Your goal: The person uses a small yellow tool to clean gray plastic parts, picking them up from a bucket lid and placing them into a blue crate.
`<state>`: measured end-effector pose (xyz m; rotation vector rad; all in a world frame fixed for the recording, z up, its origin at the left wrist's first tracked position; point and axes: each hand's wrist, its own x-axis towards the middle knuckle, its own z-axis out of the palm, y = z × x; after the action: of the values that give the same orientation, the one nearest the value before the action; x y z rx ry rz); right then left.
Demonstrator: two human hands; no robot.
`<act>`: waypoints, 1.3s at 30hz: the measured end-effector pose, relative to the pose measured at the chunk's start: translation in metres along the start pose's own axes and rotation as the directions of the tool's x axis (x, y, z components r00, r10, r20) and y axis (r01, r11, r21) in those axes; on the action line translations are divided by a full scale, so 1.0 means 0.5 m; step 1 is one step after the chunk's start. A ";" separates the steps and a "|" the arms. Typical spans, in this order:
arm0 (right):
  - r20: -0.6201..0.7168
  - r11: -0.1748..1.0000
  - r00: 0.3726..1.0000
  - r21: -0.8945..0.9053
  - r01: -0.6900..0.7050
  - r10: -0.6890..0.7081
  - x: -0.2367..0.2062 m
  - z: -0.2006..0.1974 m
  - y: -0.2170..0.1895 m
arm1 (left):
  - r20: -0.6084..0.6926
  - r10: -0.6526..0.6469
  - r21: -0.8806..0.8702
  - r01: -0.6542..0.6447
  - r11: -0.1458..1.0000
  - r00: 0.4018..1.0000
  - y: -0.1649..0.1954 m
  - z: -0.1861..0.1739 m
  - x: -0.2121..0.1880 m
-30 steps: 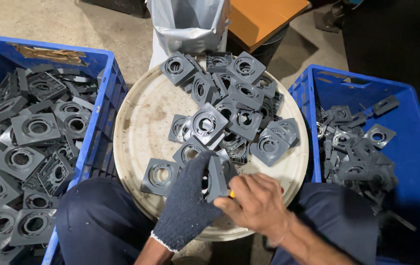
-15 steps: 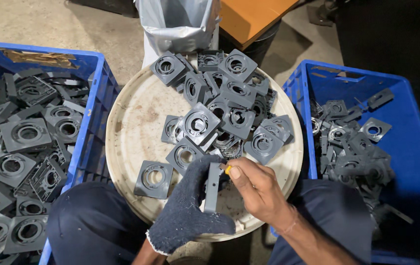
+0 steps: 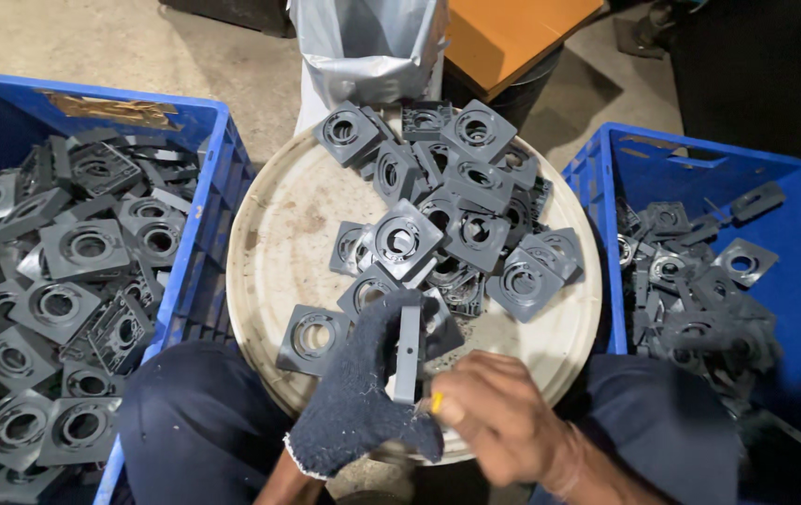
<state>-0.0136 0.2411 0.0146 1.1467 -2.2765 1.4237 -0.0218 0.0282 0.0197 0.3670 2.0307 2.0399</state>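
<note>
Gripping grey plate [image 3: 408, 348] edge-on, gloved left hand [image 3: 358, 393], right hand [image 3: 494, 421] beside

Head cam – looks steeply down, close over round tray [image 3: 269, 234] btwn two crates.

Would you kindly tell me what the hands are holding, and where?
The gloved left hand grips a grey square plate edge-on by its lower edge; the right hand pinches a small yellow tool.
</note>
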 end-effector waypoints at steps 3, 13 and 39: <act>-0.060 0.978 0.979 0.093 -0.187 0.193 0.016 -0.026 0.013 | 0.054 -0.068 -0.176 0.076 0.981 0.996 0.006 0.010 0.014; -0.065 0.992 0.998 -0.127 -0.028 0.019 -0.029 -0.052 0.027 | 0.043 0.024 0.046 -0.026 0.999 0.999 -0.002 0.080 0.016; 0.119 0.794 0.813 0.177 -0.582 0.569 -0.001 -0.026 0.044 | -0.175 -0.137 0.194 0.170 0.966 0.975 -0.001 0.059 0.010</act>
<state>-0.0313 0.2571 0.0062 0.5389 -2.7164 1.8913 -0.0162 0.0576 0.0191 0.0787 2.2979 1.8229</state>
